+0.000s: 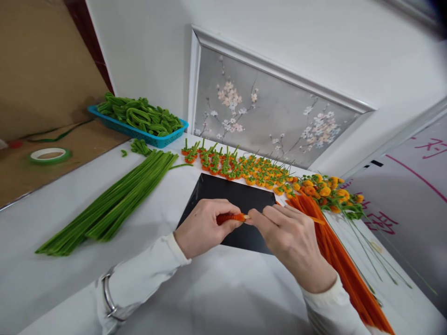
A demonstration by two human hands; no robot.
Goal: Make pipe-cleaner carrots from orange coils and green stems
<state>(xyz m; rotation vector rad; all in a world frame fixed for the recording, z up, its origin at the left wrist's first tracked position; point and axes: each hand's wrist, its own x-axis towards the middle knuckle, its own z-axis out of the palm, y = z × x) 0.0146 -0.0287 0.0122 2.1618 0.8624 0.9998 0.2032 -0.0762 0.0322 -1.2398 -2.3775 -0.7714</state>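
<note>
Both hands meet above a black rectangular mat [240, 191] on the white table. My left hand [209, 225] is closed on a coiled orange piece [231, 217], which looks like fuzzy pipe cleaner. From the right, my right hand [288, 235] pinches a thin, pale tip [246, 217] at the end of that piece; whether this is a stick is hard to tell. A bundle of orange pipe cleaners [344, 260] lies beside and partly behind my right hand. Part of the coil is hidden inside the left fingers.
Green pipe cleaners [115, 200] lie at left, below a blue basket [139, 134] of green loops. Small orange and yellow flower pieces [226, 165] line the back edge, with finished-looking flowers [323, 188] at right. Green tape [50, 155] sits on a brown surface.
</note>
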